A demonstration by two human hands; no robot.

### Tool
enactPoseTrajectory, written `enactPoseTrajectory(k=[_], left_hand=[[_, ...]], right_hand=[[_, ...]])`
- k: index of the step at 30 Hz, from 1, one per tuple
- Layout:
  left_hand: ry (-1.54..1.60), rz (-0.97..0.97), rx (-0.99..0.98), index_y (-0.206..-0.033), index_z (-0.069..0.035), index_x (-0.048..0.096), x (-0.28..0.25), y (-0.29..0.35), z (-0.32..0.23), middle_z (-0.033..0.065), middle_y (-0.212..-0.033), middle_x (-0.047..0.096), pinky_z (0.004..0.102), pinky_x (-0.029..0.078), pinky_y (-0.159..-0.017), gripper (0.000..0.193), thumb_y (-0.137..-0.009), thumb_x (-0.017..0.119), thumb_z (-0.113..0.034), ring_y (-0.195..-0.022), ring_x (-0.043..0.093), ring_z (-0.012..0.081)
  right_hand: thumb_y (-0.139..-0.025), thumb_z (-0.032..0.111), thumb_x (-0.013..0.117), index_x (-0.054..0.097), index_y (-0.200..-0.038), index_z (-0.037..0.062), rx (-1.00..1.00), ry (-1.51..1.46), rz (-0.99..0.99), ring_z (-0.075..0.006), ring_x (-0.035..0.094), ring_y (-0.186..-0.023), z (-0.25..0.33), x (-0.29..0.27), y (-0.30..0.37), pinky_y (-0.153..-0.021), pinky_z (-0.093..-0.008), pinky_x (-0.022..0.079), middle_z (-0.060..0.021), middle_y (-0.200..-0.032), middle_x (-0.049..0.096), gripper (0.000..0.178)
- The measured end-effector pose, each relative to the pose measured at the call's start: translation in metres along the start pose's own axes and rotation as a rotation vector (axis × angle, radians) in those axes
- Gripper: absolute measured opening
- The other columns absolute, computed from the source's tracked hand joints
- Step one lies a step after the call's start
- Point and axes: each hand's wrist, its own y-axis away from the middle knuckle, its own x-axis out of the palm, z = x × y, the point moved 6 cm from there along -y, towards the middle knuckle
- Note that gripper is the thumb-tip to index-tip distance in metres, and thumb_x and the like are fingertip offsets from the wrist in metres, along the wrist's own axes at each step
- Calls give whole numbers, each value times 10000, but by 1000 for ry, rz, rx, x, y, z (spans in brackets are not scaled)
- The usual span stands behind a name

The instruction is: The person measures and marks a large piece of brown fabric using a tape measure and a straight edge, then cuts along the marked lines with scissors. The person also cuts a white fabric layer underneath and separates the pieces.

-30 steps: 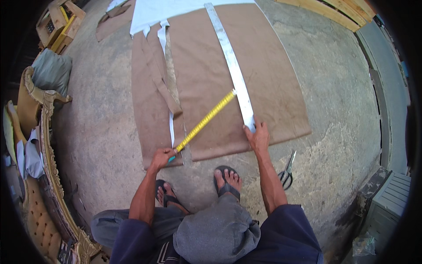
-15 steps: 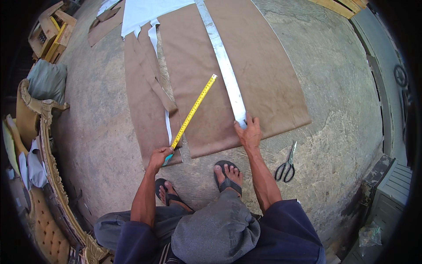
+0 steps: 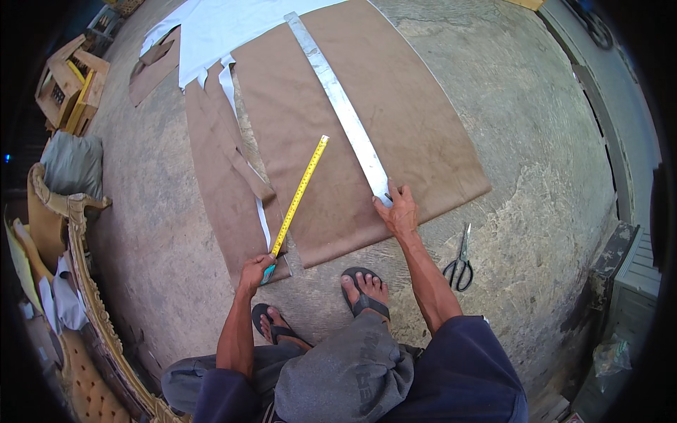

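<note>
My left hand (image 3: 255, 273) is closed round a tape measure with a teal case (image 3: 269, 273). Its yellow blade (image 3: 302, 189) stretches out over the brown fabric (image 3: 423, 127), and the free end stops short of the metal straightedge. My right hand (image 3: 399, 211) grips the near end of that long silvery straightedge (image 3: 338, 106), which lies lengthwise on the fabric. A small dark item (image 3: 387, 197) shows by the right fingers, too small to name. Between the hands, the fabric's near edge runs across the concrete floor.
Black-handled scissors (image 3: 460, 269) lie on the floor right of my right forearm. A narrow cut fabric strip (image 3: 247, 169) rests at the left, with white backing (image 3: 211, 35) beyond. A carved gilded frame (image 3: 88, 282) and a grey sack (image 3: 72, 166) stand along the left side.
The view has tilted and shifted a little. Both hands keep their holds on the tape measure and the straightedge, with little other visible change.
</note>
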Motion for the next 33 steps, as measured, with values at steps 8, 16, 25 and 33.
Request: enactPoseTrajectory(k=[8, 16, 25, 33], left_hand=[[-79, -28, -10, -934, -38, 793, 0, -4, 4, -22, -813, 669, 270, 448, -692, 319, -935, 731, -351, -751, 572, 93], [-128, -50, 6, -947, -54, 803, 2, -4, 0, -19, -815, 676, 275, 451, -702, 311, -912, 738, -356, -755, 575, 93], [-177, -87, -21, -919, -50, 805, 3, -4, -2, -27, -793, 660, 281, 440, -674, 327, -901, 742, -371, -731, 560, 87], [-144, -71, -7, -917, -50, 803, 3, -7, 4, -34, -782, 652, 280, 436, -663, 300, -910, 744, -345, -721, 552, 86]], right_hand=[[-833, 421, 783, 627, -1395, 119, 42, 7, 13, -361, 678, -836, 4, 0, -1, -737, -483, 568, -146, -1033, 584, 656], [-862, 414, 750, 586, -1418, 108, 28, 11, 47, -392, 693, -845, 4, 2, 5, -729, -510, 567, -162, -1110, 568, 655], [-864, 436, 737, 586, -1414, 112, 75, 20, 104, -400, 695, -864, 1, 5, 8, -744, -517, 567, -167, -1112, 569, 655], [-836, 444, 766, 595, -1420, 142, 117, 35, 33, -377, 688, -874, 2, 6, 11, -732, -505, 580, -154, -1086, 579, 679]])
